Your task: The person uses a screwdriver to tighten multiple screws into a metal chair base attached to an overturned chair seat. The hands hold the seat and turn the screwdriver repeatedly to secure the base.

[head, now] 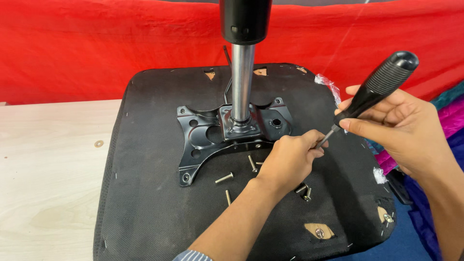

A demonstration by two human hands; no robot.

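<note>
An upside-down chair seat (pixel 159 208) covered in black fabric lies on a table, with a black metal mounting plate (pixel 200 140) and a steel gas-lift column (pixel 241 77) rising from it. My right hand (pixel 403 128) holds a black-handled screwdriver (pixel 377 89), its shaft slanting down to the left. My left hand (pixel 290 159) pinches the screwdriver's tip near the plate's right front corner; the tip itself is hidden by my fingers. Several loose bolts (pixel 224 178) lie on the fabric just in front of the plate.
The pale wooden tabletop (pixel 48 169) extends to the left with a small washer (pixel 98 143) on it. A red cloth (pixel 96 43) hangs behind. A clear plastic bag (pixel 328 84) lies at the seat's right edge, and coloured fabrics (pixel 452 116) are piled at right.
</note>
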